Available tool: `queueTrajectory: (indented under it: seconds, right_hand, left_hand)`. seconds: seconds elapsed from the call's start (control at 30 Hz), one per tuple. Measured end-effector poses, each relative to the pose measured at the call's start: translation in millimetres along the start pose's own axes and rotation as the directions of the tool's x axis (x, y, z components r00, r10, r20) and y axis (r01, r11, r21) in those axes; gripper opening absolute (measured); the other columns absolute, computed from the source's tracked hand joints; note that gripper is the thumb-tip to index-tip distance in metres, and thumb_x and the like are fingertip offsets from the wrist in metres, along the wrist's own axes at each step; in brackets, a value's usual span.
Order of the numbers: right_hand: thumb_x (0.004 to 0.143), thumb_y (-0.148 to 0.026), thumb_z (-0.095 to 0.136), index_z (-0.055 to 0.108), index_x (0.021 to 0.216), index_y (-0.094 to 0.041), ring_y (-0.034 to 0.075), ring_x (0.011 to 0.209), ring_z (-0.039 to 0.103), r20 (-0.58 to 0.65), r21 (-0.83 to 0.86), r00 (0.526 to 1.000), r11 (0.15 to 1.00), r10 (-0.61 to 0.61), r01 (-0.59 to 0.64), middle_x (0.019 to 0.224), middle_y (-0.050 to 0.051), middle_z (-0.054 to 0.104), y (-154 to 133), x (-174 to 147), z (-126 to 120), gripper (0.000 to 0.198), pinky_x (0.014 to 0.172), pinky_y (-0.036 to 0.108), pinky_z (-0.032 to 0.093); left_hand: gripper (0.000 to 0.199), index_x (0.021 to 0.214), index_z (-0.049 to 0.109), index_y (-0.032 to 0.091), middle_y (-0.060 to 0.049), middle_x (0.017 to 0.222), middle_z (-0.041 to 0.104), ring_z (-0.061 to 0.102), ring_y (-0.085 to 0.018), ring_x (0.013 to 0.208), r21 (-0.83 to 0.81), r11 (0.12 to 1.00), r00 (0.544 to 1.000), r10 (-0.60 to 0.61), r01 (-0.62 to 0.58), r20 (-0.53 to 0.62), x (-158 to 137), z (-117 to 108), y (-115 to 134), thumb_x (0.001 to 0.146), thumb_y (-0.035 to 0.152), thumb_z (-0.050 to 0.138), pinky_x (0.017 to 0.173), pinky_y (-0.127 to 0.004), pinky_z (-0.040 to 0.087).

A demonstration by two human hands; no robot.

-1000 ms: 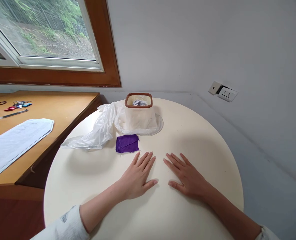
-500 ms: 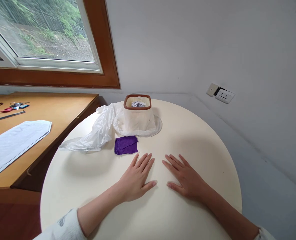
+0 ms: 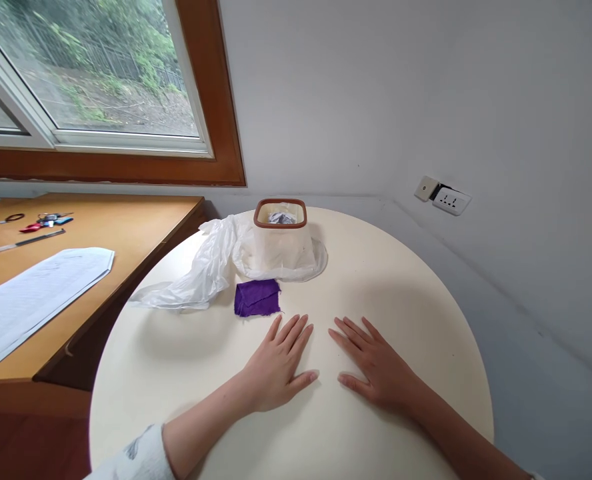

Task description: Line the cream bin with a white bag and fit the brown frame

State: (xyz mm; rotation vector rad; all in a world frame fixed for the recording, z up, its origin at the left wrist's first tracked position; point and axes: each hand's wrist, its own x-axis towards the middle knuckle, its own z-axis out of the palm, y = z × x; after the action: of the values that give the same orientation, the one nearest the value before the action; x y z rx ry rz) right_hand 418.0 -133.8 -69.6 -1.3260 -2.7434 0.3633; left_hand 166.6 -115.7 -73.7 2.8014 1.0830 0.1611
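My left hand [image 3: 280,365] lies flat on the round white table [image 3: 401,263], fingers spread and holding nothing. Just beyond its fingertips is a folded purple cloth [image 3: 257,297] with frayed edges, apart from the hand. To the right, my right hand [image 3: 373,363] also rests flat on the tabletop, its fingers stretched out and the palm down. Farther back stands a small bin [image 3: 281,248] with a brown rim, wrapped in a translucent plastic bag [image 3: 203,270] that trails to the left. Something crumpled and greyish [image 3: 282,218] shows inside the bin.
On the left, a wooden desk [image 3: 141,223] holds sheets of paper [image 3: 41,280], a pen-like stick [image 3: 26,241] and a small cluster of keys or trinkets [image 3: 51,220]. A window [image 3: 111,73] is behind it. Wall sockets [image 3: 451,200] sit on the right wall.
The whole view has shifted slightly, so everything appears a little lower and to the right. Both hands, the cloth and the bin keep their places on the table.
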Motion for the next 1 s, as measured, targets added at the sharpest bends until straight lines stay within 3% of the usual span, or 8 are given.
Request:
queueTrajectory:
  seconds: [0.5,0.63,0.73,0.87,1.0]
  right_hand:
    - [0.088,-0.052,0.032,0.017,0.143,-0.026,0.023,0.137,0.016,0.004,0.017,1.000,1.000,0.013,-0.013,0.149,0.003,0.018,-2.5,0.4,-2.0,0.062,0.111,0.049,0.012]
    - [0.089,-0.048,0.034,0.025,0.141,-0.026,0.023,0.135,0.021,-0.044,0.011,0.999,1.000,0.009,-0.009,0.147,0.004,0.025,-0.6,-0.2,2.7,0.057,0.110,0.049,0.016]
    - [0.090,-0.041,0.034,0.036,0.135,-0.026,0.022,0.131,0.031,-0.128,0.015,0.991,1.000,0.026,-0.025,0.142,0.004,0.036,1.3,-1.8,7.9,0.048,0.109,0.046,0.022]
    - [0.091,-0.034,0.031,0.048,0.124,-0.024,0.021,0.118,0.047,-0.290,0.107,0.940,0.982,0.179,-0.154,0.126,0.006,0.053,6.3,-4.2,11.9,0.038,0.101,0.044,0.037]
    - [0.091,-0.038,0.033,0.054,0.104,-0.025,0.022,0.102,0.055,-0.405,0.304,0.822,0.907,0.400,-0.292,0.108,0.007,0.061,14.6,-5.6,12.1,0.029,0.086,0.041,0.047]
  left_hand:
    - [0.069,0.143,0.004,0.018,-0.012,0.148,0.017,0.012,-0.028,0.137,0.004,1.000,1.000,0.009,-0.009,0.004,-2.2,-2.8,0.2,0.089,0.055,0.024,0.109,-0.050,0.011]
    - [0.069,0.143,0.012,0.017,-0.013,0.147,0.021,0.016,-0.028,0.137,-0.022,1.000,1.000,0.006,-0.006,-0.010,-2.8,-4.9,0.2,0.088,0.056,0.027,0.109,-0.051,0.013]
    - [0.062,0.138,0.026,0.018,-0.014,0.144,0.030,0.023,-0.029,0.134,-0.076,0.997,0.999,-0.024,0.023,-0.024,-2.1,-8.3,1.6,0.088,0.053,0.031,0.108,-0.053,0.018]
    - [0.038,0.127,0.040,0.022,-0.010,0.129,0.049,0.039,-0.025,0.125,-0.207,0.975,0.990,-0.098,0.076,-0.101,-1.2,-12.6,4.8,0.090,0.032,0.034,0.107,-0.053,0.022]
    - [0.024,0.108,0.049,0.023,-0.006,0.107,0.059,0.054,-0.019,0.101,-0.351,0.931,0.961,-0.183,0.101,-0.207,-2.2,-12.6,3.1,0.086,0.023,0.040,0.096,-0.041,0.040]
